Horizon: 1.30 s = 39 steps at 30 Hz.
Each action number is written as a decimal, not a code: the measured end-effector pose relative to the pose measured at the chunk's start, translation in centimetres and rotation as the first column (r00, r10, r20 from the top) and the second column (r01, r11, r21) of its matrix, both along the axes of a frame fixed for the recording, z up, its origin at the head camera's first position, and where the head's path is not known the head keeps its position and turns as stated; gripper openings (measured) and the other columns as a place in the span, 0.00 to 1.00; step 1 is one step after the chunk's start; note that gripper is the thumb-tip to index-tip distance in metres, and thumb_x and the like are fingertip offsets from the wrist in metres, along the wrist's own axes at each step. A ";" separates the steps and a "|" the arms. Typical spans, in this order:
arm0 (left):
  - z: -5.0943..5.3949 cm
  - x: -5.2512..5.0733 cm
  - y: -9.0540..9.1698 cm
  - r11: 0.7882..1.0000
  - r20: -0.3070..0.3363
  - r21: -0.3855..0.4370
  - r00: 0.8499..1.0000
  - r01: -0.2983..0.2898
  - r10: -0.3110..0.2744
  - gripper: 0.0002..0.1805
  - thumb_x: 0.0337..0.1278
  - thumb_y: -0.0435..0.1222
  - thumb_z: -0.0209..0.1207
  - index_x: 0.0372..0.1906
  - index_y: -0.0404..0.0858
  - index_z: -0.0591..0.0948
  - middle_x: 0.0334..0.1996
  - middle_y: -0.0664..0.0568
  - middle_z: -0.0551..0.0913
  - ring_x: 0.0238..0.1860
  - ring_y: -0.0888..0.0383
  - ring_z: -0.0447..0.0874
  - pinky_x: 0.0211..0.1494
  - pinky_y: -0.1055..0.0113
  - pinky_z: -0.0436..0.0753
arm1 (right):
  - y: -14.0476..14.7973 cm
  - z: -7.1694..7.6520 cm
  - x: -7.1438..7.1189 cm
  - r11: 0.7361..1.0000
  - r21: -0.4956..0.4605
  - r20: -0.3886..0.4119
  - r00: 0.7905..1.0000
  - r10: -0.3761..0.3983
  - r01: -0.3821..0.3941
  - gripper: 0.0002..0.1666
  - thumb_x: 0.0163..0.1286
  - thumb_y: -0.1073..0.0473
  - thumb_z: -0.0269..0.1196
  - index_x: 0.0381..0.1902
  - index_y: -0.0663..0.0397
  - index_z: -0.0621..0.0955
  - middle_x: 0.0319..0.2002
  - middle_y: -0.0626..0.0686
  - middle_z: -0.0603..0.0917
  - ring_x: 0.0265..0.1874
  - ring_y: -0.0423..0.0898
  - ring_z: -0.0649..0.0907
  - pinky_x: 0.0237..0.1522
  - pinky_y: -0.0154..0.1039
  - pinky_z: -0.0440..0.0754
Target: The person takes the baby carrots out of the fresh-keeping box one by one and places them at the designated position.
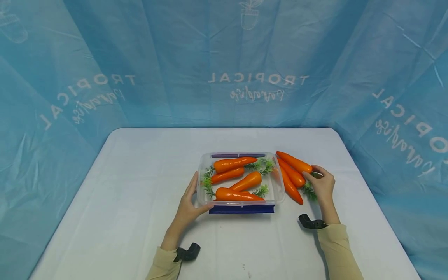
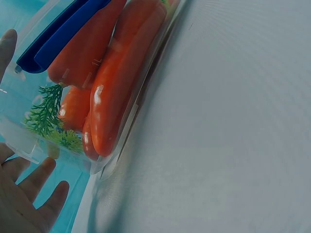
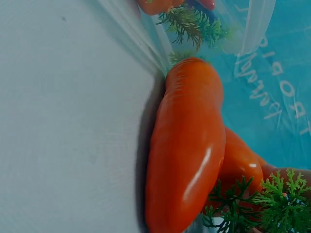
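My left hand [image 1: 189, 208] rests against the near left corner of a clear plastic box [image 1: 280, 196] with blue latches. Its fingers lie straight along the side, the thumb at the front rim; spread fingers [image 2: 36, 182] show in the left wrist view. Inside the box lie several orange carrots [image 1: 238, 165] with green leafy tops. At the box's right, my right hand [image 1: 323, 186] pinches the thick end of a carrot [image 1: 294, 161] between thumb and fingers. Beneath and beside it lie other carrots, one of them big in the right wrist view [image 3: 187, 150]. Some leaves are hidden behind the hand.
A white table [image 1: 140, 186] carries everything. Blue printed curtains [image 1: 224, 58] hang behind it and along both sides. The box's front latch [image 1: 241, 209] hangs outward, below the rim. Each wrist wears a black camera mount [image 1: 311, 222].
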<state>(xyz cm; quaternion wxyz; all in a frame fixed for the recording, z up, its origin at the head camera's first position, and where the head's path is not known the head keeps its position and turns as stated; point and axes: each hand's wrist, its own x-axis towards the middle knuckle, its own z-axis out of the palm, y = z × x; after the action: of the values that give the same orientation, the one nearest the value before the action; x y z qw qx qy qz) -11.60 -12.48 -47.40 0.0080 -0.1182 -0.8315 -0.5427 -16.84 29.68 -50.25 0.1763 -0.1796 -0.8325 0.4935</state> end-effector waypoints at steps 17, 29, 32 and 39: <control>-4.1 -1.3 -0.8 1.000 -0.040 0.004 0.999 -0.013 0.013 0.59 0.41 0.39 0.73 0.76 0.51 0.47 0.77 0.55 0.48 0.76 0.49 0.52 0.73 0.48 0.62 | 0.6 -0.4 0.1 0.999 0.026 0.147 0.989 0.017 -0.021 0.27 0.61 0.54 0.67 0.53 0.66 0.79 0.49 0.66 0.82 0.32 0.31 0.76 0.29 0.14 0.73; -4.2 -1.2 -0.8 1.000 -0.050 -0.001 0.999 -0.009 0.008 0.59 0.42 0.41 0.72 0.76 0.50 0.47 0.77 0.54 0.48 0.76 0.48 0.51 0.73 0.47 0.62 | 0.7 -0.2 0.1 0.999 0.045 0.195 0.981 0.019 -0.028 0.29 0.63 0.51 0.65 0.57 0.65 0.77 0.54 0.66 0.79 0.52 0.57 0.78 0.35 0.17 0.72; -4.2 -1.3 -0.9 1.000 -0.058 -0.004 0.998 -0.007 0.006 0.59 0.42 0.41 0.72 0.76 0.51 0.47 0.77 0.55 0.48 0.76 0.49 0.51 0.73 0.49 0.62 | 0.5 0.1 0.1 0.999 0.043 0.172 0.985 0.016 -0.024 0.29 0.64 0.53 0.64 0.58 0.65 0.77 0.56 0.65 0.78 0.55 0.57 0.76 0.46 0.28 0.76; -4.2 -1.3 -0.8 1.000 -0.056 -0.005 0.998 -0.004 0.004 0.58 0.44 0.42 0.72 0.76 0.53 0.46 0.77 0.56 0.47 0.76 0.49 0.51 0.73 0.47 0.61 | 0.0 0.7 0.0 0.999 0.046 0.084 0.996 -0.011 0.007 0.25 0.63 0.58 0.64 0.55 0.68 0.78 0.54 0.67 0.80 0.54 0.59 0.77 0.55 0.42 0.77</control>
<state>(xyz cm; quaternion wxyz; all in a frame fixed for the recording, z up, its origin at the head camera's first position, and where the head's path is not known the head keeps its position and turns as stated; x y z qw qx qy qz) -12.95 -13.25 -51.59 0.0319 -0.1318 -0.8326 -0.5371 -16.84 29.73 -49.53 0.1471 -0.2001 -0.8495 0.4656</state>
